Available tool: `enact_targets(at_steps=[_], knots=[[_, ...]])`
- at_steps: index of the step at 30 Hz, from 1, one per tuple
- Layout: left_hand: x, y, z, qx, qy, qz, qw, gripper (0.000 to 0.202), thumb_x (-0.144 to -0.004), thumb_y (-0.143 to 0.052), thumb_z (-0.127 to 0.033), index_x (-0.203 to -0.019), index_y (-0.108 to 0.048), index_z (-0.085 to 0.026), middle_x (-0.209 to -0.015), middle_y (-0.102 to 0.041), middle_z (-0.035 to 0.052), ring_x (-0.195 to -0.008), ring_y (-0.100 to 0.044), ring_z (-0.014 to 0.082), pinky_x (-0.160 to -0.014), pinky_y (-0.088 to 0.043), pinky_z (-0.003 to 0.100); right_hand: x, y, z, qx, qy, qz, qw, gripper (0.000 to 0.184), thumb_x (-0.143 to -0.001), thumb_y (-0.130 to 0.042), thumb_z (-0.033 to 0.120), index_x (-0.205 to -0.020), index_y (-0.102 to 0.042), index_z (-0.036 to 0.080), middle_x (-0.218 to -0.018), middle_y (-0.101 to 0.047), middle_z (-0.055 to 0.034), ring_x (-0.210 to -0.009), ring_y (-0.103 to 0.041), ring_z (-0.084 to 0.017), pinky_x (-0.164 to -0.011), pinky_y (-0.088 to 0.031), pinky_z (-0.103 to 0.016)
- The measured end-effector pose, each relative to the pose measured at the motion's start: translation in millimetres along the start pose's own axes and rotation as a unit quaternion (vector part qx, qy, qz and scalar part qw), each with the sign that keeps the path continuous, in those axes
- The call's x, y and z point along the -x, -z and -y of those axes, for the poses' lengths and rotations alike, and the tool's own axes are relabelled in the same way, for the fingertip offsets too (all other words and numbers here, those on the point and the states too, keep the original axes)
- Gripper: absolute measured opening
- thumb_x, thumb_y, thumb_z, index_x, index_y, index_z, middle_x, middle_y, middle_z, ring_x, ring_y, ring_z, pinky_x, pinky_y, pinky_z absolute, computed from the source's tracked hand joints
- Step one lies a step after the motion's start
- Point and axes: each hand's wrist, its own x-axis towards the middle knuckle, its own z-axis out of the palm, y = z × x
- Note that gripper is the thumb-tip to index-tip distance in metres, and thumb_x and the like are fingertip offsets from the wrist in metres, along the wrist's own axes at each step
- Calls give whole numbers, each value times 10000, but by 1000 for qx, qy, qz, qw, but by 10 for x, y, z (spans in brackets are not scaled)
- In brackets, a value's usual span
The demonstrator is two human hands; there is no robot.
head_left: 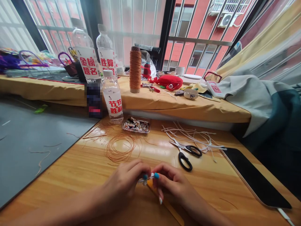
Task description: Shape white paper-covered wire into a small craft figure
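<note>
My left hand [131, 175] and my right hand [172, 182] meet above the wooden table near its front edge. Between their fingertips they pinch a small white piece [142, 180], mostly covered by the fingers, so its exact kind cannot be made out. Both thumbs have blue nails. A yellow-orange strip [172, 210] runs from under the fingers down toward the table's front. Beyond the hands lies a loose coil of thin orange thread [119, 147]. Black-handled scissors [184, 152] rest with blades parted to the right, beside a bundle of white cords [190, 135].
A clear box of small pieces [136, 124] stands by a water bottle [113, 100]. A phone [256, 177] with a cable lies at right. On the cloth-covered ledge [188, 108] stand an orange thread spool [135, 70], a red pouch [169, 82] and two more bottles. A grey mat [42, 138] covers the left.
</note>
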Motion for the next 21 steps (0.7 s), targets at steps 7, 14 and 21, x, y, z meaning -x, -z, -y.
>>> enact_targets(at_steps=[7, 14, 21], knots=[[-116, 59, 13, 99, 134, 57, 984, 224, -829, -351, -223, -792, -560, -152, -715, -573, 19, -668, -512, 101, -615, -387, 188, -8, 20, 3, 19, 13, -51, 998, 304, -715, -514, 451, -705, -497, 147, -598, -493, 40, -418, -440, -47, -444, -332, -187], [-151, 48, -29, 188, 232, 111, 948, 204, -777, -465, -321, -872, -547, -160, -627, -527, -32, -517, -408, 64, -484, -312, 165, -17, 4, 20, 15, 10, -48, 999, 293, -713, -526, 437, -690, -499, 146, -584, -512, 34, -422, -438, -50, -459, -340, -189], [-150, 61, -23, 180, 174, 111, 962, 234, -788, -448, -229, -1007, -524, -204, -808, -560, 4, -597, -436, 72, -538, -332, 174, -31, 48, -16, 20, 30, -22, 999, 319, -741, -477, 462, -734, -522, 146, -557, -511, 36, -418, -441, -57, -467, -348, -195]])
